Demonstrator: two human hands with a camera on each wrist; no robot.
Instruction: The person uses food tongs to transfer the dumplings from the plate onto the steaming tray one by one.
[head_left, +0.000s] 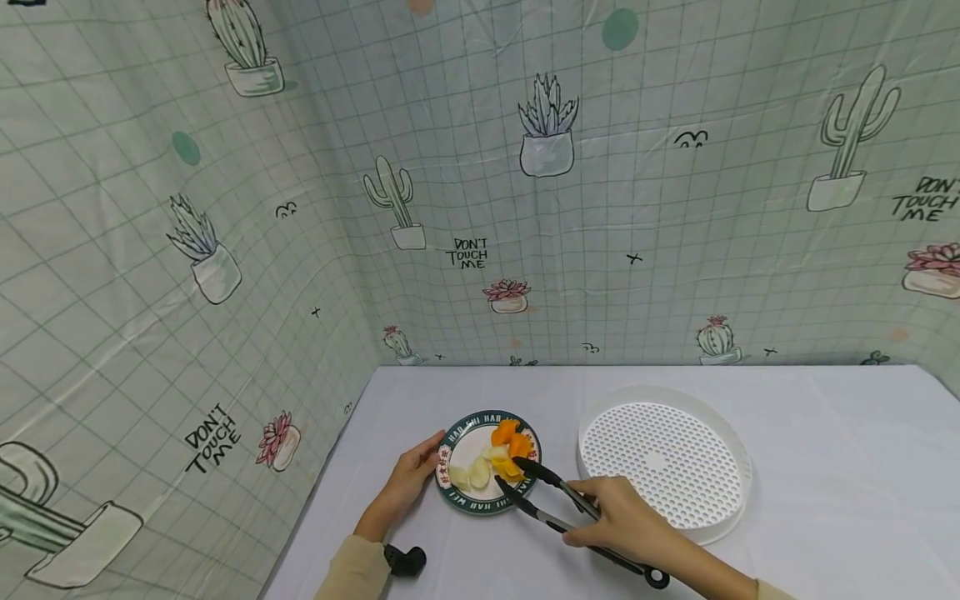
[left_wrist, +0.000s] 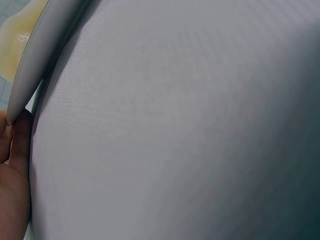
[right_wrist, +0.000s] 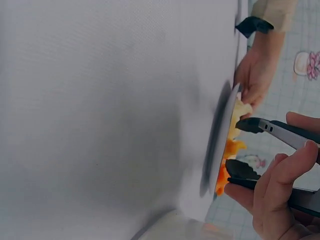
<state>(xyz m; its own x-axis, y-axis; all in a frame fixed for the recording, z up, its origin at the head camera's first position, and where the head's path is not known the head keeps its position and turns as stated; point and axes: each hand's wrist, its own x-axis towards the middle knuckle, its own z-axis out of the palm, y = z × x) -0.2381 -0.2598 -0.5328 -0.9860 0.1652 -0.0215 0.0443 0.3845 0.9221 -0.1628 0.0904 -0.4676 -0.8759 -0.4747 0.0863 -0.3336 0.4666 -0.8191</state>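
My left hand [head_left: 412,472] grips the left rim of a small round plate [head_left: 453,497] with a green lettered border; the left wrist view shows fingers [left_wrist: 20,140] at the plate's edge. On the plate lie pale yellow pieces [head_left: 478,473] at the left and middle, and orange and yellow pieces [head_left: 519,446] at the right. My right hand [head_left: 618,518] holds black-tipped tongs [head_left: 558,523]. Their arms are spread, and the two tips [right_wrist: 242,170] stand apart at the plate's right side, by the yellow and orange pieces. Whether they touch any piece I cannot tell.
A round white tray with a perforated base [head_left: 660,467] sits on the white table [head_left: 832,467] to the right, partly behind my right hand. A black device [head_left: 405,561] is at my left wrist. Cactus-print cloth [head_left: 600,275] hangs behind and at the left.
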